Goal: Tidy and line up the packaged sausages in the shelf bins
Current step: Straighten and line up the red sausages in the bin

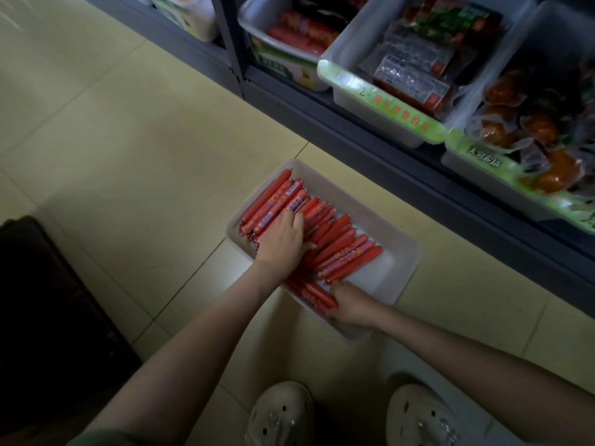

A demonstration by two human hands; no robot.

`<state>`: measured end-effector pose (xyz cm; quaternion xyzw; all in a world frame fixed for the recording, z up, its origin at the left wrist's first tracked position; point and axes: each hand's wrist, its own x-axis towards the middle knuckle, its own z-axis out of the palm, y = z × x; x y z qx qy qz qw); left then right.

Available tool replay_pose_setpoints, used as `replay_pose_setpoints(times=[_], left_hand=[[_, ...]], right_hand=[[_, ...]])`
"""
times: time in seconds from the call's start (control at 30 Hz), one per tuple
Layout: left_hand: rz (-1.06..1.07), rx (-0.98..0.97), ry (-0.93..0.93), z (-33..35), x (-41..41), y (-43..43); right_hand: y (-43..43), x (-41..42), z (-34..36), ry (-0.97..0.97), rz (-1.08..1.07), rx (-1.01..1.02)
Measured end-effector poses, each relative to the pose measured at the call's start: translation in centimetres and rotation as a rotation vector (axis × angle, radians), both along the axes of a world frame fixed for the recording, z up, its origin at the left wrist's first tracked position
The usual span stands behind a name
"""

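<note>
A white bin point(391, 235) sits on the tiled floor below the shelf, holding several red packaged sausages point(346, 247) lying side by side. My left hand point(285, 241) lies flat on the middle of the pile, fingers spread over the sausages. At the bin's near corner, my right hand point(349, 305) grips a few sausages point(314, 292) that lie across the others.
The dark shelf edge point(418, 175) runs diagonally above the bin. On it stand white bins of packaged meats point(415, 70), orange sausages point(544, 130) and red sausages point(299, 30). A dark object point(48, 304) stands at the left. My white shoes point(283, 416) are near the bottom.
</note>
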<state>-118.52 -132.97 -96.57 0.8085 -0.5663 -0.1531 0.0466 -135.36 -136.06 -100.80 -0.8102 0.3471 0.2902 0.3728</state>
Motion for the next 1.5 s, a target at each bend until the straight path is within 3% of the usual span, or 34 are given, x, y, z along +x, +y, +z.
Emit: replay_pose_setpoints(times=[0.2,0.4,0.53,0.7,0.9,1.33,1.5], left_hand=[[-0.161,-0.16,0.046,-0.4,-0.8,2.5],[-0.345,-0.031,0.134,-0.3,-1.8,4.5],[-0.257,-0.042,0.162,1.1,-2.3,4.0],[-0.085,-0.327,0.384,5.7,-3.1,2.7],[-0.117,-0.511,0.596,11.6,-3.5,2.2],[-0.242,-0.453,0.645,13.4,-2.7,2.4],[-0.19,-0.516,0.742,13.3,-2.7,2.3]], right_hand=[[-0.9,-0.3,0.0,-0.1,0.003,-0.002],[-2.0,-0.2,3.2,-0.282,-0.098,-0.064],[-3.5,-0.2,8.6,-0.497,-0.163,-0.112],[-4.8,-0.5,14.6,-0.858,-0.398,0.034],[-4.3,-0.6,19.8,-1.204,-0.375,0.136],[-4.2,-0.8,21.0,-1.3,-0.289,0.119],[-4.9,-0.8,20.0,-1.243,-0.219,-0.106]])
